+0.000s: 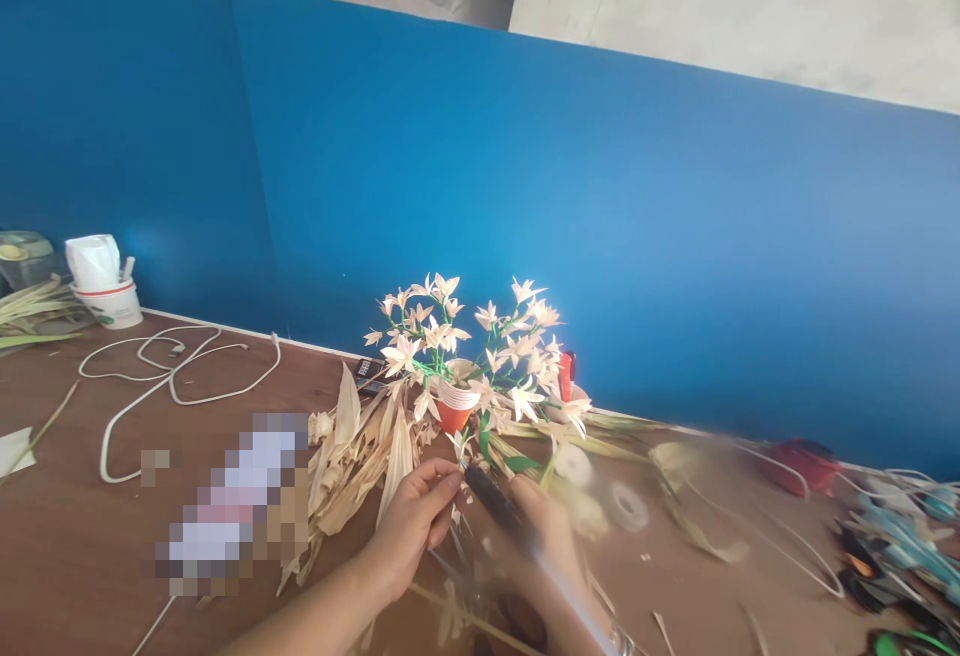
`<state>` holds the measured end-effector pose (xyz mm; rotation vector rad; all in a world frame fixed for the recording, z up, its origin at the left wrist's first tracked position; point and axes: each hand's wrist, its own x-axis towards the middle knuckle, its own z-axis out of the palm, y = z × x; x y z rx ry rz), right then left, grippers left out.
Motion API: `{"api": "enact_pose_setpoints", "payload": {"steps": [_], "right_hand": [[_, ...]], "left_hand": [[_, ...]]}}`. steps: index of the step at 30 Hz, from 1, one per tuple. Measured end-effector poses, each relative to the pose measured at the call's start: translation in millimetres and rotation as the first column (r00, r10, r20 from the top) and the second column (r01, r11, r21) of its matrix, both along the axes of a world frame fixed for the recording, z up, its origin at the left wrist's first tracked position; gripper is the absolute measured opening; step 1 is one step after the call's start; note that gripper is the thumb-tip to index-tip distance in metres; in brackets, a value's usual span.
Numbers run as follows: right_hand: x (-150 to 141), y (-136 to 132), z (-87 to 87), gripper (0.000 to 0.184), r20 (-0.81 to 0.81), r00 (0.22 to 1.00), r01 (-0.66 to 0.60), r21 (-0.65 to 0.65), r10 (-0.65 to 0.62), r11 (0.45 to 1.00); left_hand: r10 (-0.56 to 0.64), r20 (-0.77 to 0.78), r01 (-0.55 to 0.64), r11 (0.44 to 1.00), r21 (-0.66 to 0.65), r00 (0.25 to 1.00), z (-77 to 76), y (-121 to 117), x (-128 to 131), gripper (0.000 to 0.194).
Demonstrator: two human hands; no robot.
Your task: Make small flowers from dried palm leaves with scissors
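Observation:
My left hand [420, 516] is closed in a pinch at the lower middle, with a small white flower [459, 444] at its fingertips. My right hand [551, 526], blurred by motion, grips a dark glue gun [499, 506] whose tip points at the base of that flower. A pale translucent stick [574, 591] trails from the gun's back end. Just beyond both hands stands a red and white paper cup [456, 406] amid cream-coloured flowers [435, 336] on green stems. Dry corn husks [367, 466] lie to the left of my left hand.
White rolls of tape [628, 506] lie right of my right hand. Scissors and other tools [892, 556] crowd the right edge, near a red object [799, 466]. A white cable [172, 366] loops across the left, before a white cup [109, 304]. A blue panel [600, 236] stands behind the table.

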<state>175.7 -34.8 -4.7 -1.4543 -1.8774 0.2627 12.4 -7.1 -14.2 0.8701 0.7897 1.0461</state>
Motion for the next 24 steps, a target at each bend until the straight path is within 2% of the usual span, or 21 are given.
{"api": "enact_pose_setpoints", "payload": {"steps": [9, 24], "right_hand": [[0.3, 0.2, -0.2, 0.012, 0.008, 1.000, -0.004, 0.023, 0.004, 1.000], [1.0, 1.6, -2.5, 0.019, 0.017, 1.000, 0.019, 0.014, -0.019, 1.000]], "left_hand": [[0.002, 0.004, -0.002, 1.000, 0.005, 1.000, -0.1, -0.6, 0.2, 0.029], [0.005, -0.001, -0.005, 1.000, -0.006, 1.000, 0.9, -0.9, 0.1, 0.030]]}}
